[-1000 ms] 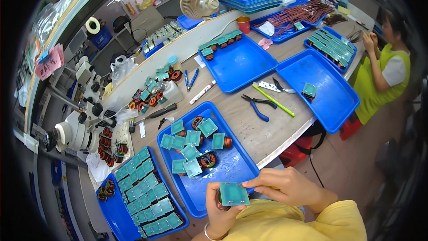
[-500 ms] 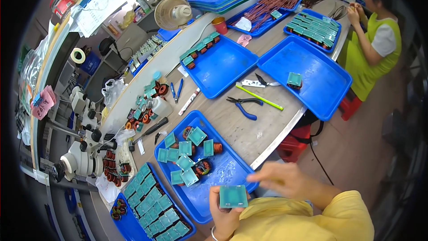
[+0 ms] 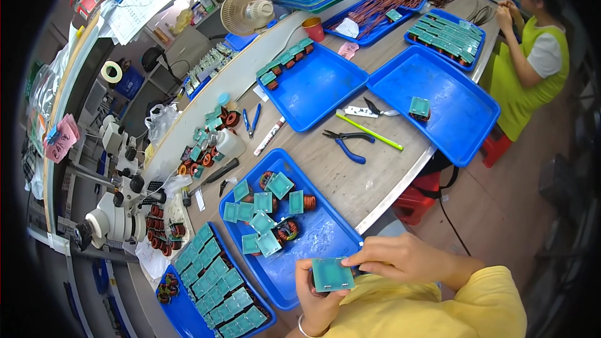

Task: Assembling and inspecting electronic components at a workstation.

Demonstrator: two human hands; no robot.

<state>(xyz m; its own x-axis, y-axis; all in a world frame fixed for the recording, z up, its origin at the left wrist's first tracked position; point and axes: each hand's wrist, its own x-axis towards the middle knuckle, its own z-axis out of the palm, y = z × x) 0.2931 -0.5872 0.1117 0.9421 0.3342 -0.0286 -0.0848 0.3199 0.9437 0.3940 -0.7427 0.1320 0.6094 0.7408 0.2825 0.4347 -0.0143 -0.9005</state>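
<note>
Left hand point(image 3: 318, 303) grips green square board point(image 3: 332, 274) | right hand point(image 3: 400, 258) pinches its edge (above blue tray point(image 3: 325, 238))

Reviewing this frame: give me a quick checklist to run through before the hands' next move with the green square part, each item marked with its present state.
1. Green square part held by both hands: ok; left hand grips from below, right hand pinches its right edge.
2. Part's flat green face turned up to the camera: ok.
3. What sits under the part: cannot tell, hidden by the fingers.
4. Bare floor in the near blue tray beside the loose green parts: ok.
5. Blue-handled pliers lying clear of the hands, on the table: ok.
</note>
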